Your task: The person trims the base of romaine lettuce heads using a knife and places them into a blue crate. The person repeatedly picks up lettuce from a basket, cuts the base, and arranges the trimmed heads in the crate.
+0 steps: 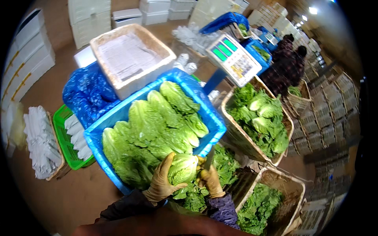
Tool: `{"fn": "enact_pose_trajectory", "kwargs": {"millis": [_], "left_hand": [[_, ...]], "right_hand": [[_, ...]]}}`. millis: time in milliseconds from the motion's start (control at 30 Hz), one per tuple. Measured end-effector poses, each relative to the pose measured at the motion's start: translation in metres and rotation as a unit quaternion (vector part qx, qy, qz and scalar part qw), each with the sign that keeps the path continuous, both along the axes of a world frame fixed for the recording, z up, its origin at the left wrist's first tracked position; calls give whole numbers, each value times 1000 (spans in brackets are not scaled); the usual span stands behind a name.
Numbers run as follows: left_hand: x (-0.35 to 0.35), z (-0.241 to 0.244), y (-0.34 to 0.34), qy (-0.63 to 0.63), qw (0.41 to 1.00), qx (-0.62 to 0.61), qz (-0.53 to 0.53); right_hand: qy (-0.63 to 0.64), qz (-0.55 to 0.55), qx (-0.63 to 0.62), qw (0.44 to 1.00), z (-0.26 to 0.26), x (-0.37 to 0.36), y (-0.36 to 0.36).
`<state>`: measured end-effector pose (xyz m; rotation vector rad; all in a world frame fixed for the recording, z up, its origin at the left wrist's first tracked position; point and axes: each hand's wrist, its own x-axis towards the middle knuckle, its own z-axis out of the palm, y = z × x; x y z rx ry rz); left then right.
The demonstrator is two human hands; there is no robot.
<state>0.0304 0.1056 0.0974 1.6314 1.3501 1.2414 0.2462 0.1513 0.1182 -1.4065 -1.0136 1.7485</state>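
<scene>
My left hand point(164, 181), in a tan glove, grips a head of romaine lettuce point(180, 168) over the near right corner of a crate lined with blue plastic point(103, 163). Gloved as well, my right hand point(211, 180) is at the lettuce's right side, closed around a knife whose blade point(210, 158) points up. The knife's handle is hidden by the fingers. Several romaine heads point(146, 121) lie side by side in the lined crate. Loose green leaves point(225, 165) lie beneath and beyond my right hand.
A digital scale display point(234, 59) stands behind the lined crate. To the right are crates of lettuce point(267, 118) and leaves point(258, 203). A foam box point(134, 78) is behind, a green basket point(60, 138) at left. People in plaid point(283, 67) stand farther off.
</scene>
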Motion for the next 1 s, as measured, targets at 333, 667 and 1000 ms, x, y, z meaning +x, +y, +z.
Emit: {"fn": "enact_pose_trajectory", "kwargs": {"millis": [333, 667, 1000], "left_hand": [[135, -29, 46, -312, 856, -372, -175], [373, 22, 105, -496, 763, -269, -316], [460, -95, 0, -230, 759, -522, -313]], "right_hand": [[-276, -92, 24, 957, -48, 149, -144], [101, -390, -99, 910, -158, 162, -374], [-455, -429, -202, 754, 52, 484, -398]]}}
